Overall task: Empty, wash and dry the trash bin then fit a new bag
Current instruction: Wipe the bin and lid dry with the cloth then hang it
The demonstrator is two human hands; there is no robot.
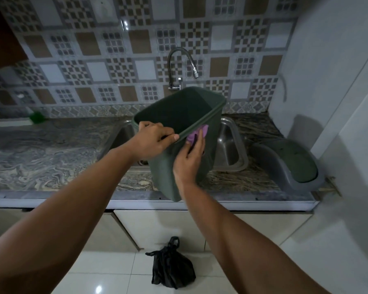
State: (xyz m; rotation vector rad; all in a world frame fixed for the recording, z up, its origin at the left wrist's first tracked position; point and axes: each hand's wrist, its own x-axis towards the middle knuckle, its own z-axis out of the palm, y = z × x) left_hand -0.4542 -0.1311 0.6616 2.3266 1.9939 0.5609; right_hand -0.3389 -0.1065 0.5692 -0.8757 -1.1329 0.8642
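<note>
A dark green trash bin [179,111] is held tilted above the sink, its mouth facing me and to the upper left. My left hand [155,137] grips the near rim. My right hand [189,160] presses a purple cloth [197,133] against the bin's outer right side, just under the rim. The bin's inside looks empty. Its green and grey lid [293,164] lies on the counter to the right. A tied black trash bag [171,266] sits on the white floor below.
A steel sink [232,145] is set in the marbled counter [40,153], with a curved tap [179,64] on the tiled wall behind. A green brush [37,117] lies at the far left. White wall panels stand at right, cabinet doors below.
</note>
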